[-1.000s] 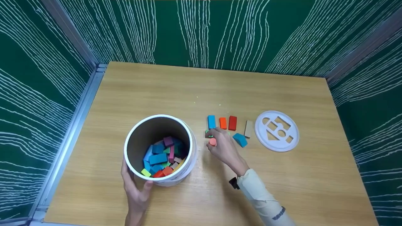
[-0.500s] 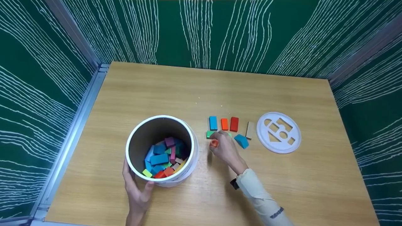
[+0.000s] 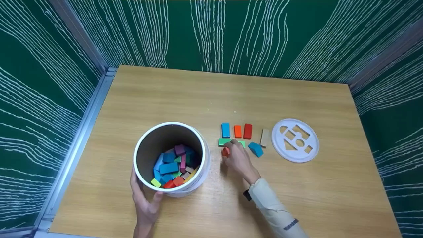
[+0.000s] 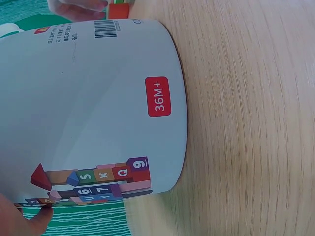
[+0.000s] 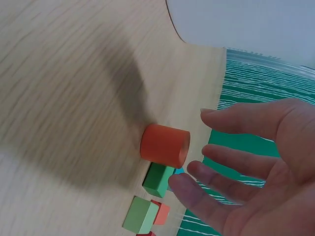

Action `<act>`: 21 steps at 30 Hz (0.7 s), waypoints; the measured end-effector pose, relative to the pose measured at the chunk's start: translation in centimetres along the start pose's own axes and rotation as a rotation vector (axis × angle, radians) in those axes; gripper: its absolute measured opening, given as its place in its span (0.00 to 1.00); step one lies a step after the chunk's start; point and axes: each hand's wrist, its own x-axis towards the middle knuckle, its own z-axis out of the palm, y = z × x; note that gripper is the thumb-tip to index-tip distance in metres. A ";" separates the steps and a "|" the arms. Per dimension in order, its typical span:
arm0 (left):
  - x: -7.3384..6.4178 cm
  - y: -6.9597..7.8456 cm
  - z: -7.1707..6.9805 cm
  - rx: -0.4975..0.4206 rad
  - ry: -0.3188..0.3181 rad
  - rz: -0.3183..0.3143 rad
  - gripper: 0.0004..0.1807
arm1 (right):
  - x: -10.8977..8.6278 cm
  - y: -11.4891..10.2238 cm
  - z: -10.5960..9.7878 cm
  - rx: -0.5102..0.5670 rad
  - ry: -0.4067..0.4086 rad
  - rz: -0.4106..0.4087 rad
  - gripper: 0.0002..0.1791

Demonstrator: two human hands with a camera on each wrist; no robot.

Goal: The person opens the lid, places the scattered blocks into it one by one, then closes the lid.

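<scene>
My left hand (image 3: 145,206) holds the near left side of a tall white bucket (image 3: 206,162), thumb and fingers spread around its wall. Inside lie several coloured wooden blocks, among them a blue block (image 3: 168,168). My right hand (image 3: 238,160) is beside an orange cylinder block (image 5: 165,146), which stands upright on the table. In the right wrist view a gap shows between its loose fingers and the cylinder. Just beyond the cylinder are a green block (image 3: 224,142) and a lighter green block (image 3: 242,143), partly hidden by the hand.
Behind them stand a blue block (image 3: 225,130), an orange block (image 3: 237,131) and a red block (image 3: 248,131). To the right lie a blue arched block (image 3: 255,149), a beige block (image 3: 264,138) and a white lid (image 3: 290,156) with shaped holes. Green panels enclose the table (image 3: 165,96).
The orange cylinder, earlier in my right fingers, has come down onto the table, and the fingers have parted from it. The left hand stays on the bucket. The head view has shifted slightly.
</scene>
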 end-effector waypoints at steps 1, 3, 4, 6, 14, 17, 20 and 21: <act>0.0 0.0 0.0 0.001 0.001 -0.003 0.49 | 0.0 0.0 0.0 -0.007 -0.008 0.007 0.19; -0.1 -0.1 0.0 0.006 0.001 -0.012 0.49 | 0.0 0.0 0.1 -0.015 -0.024 0.023 0.19; -0.1 -0.1 0.0 0.008 0.001 -0.021 0.48 | 0.0 0.0 0.1 -0.016 -0.032 0.032 0.19; -0.1 -0.1 0.0 0.013 -0.002 -0.035 0.48 | 0.0 0.1 0.1 -0.019 -0.041 0.043 0.18; 0.0 0.1 -0.1 -0.005 -0.011 -0.046 0.48 | -0.1 0.5 0.4 0.033 -0.044 0.075 0.17; 0.0 0.2 -0.1 -0.008 -0.009 -0.035 0.48 | -0.2 0.5 0.6 0.060 -0.044 0.078 0.17; 0.0 0.2 -0.1 -0.002 -0.008 -0.053 0.48 | -0.2 0.6 0.7 0.086 -0.051 0.078 0.16; 0.0 0.2 -0.1 0.000 -0.008 -0.061 0.48 | -0.2 0.6 0.7 0.095 -0.056 0.080 0.16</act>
